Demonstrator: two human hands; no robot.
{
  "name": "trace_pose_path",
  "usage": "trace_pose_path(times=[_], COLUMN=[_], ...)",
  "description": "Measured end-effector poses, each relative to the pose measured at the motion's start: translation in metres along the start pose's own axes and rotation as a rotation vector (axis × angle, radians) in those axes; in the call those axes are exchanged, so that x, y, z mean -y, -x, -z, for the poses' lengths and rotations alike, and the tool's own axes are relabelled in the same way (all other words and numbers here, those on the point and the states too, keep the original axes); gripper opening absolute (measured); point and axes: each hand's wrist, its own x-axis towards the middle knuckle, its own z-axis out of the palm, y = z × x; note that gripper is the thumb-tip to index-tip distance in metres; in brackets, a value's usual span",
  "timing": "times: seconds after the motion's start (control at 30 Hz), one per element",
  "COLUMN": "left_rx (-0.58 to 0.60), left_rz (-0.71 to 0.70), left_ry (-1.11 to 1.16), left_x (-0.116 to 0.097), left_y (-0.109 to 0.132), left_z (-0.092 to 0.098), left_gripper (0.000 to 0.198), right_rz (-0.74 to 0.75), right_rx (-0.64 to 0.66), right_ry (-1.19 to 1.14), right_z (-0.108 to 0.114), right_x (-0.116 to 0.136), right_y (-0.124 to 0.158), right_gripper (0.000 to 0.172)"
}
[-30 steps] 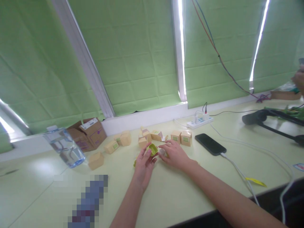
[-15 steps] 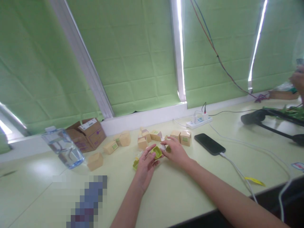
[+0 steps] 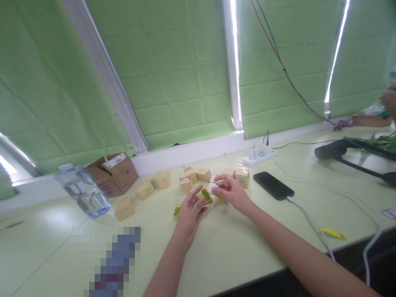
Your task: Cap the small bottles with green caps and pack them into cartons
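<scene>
Pale table (image 3: 235,255), carton label (image 3: 114,160) illegible: left fingers (image 3: 200,201) around green cup (image 3: 204,196), right fingers (image 3: 219,192) round white piece (image 3: 211,188)

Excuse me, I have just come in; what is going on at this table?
A person's left hand holds a small hollow green piece, while the right hand pinches a small white piece close beside it. Small tan boxes sit beyond the hands, and a dark phone lies to the right.
</scene>
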Motion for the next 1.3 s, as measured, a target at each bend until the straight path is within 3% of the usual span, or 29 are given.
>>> trace_pose_path(times=[0.27, 0.87, 1.2, 1.3], left_rx=[0.0, -0.01, -0.096, -0.061], left_rz=[-0.059, -0.137, -0.158, -0.166], left_ry=[-0.062, -0.13, -0.272, -0.301], left_x=[0.005, 0.009, 0.003, 0.002], left_y=[-0.004, -0.007, -0.005, -0.005], left_z=[0.005, 0.006, -0.001, -0.001], left_gripper=[0.062, 0.053, 0.05, 0.046], right_rz=[0.007, -0.025, 0.181, 0.22], right_rx=[0.096, 0.086, 0.0, 0.021], right_ry=[0.111, 0.287, 0.518, 0.558], right_z=[0.001, -0.002, -0.008, -0.009], right_x=[-0.006, -0.009, 0.007, 0.011], right_y=[0.0, 0.007, 0.011, 0.012], right_gripper=[0.042, 0.04, 0.041, 0.04])
